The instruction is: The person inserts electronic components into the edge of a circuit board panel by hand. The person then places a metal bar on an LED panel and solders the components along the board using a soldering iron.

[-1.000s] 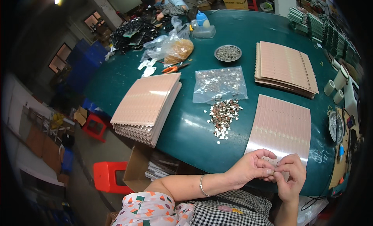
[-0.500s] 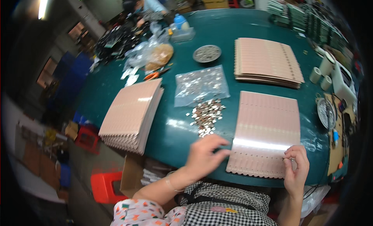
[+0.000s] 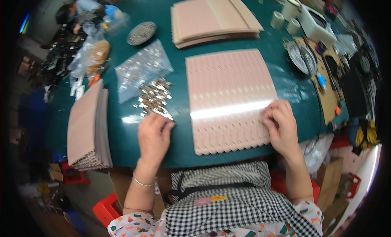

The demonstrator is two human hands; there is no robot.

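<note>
Head view: the left hand (image 3: 154, 135) is at the near end of a pile of small metal pieces (image 3: 154, 96), its fingers bent downward; I cannot tell whether they grasp a piece; the right hand (image 3: 281, 125) is at the right edge of a pale pink sheet (image 3: 230, 90), fingers curled toward the thumb; I cannot tell whether anything is pinched there.

The sheet lies flat along the near edge of the green table (image 3: 130, 147), its scalloped side toward that edge; the pile lies to its left, just beside a clear plastic bag (image 3: 127, 90); 1 stack of sheets (image 3: 83, 127) stands by the table's near left corner; another stack (image 3: 214, 19) lies beyond the flat sheet; 3 pale rolls (image 3: 277, 20) stand toward the table's right edge.
</note>
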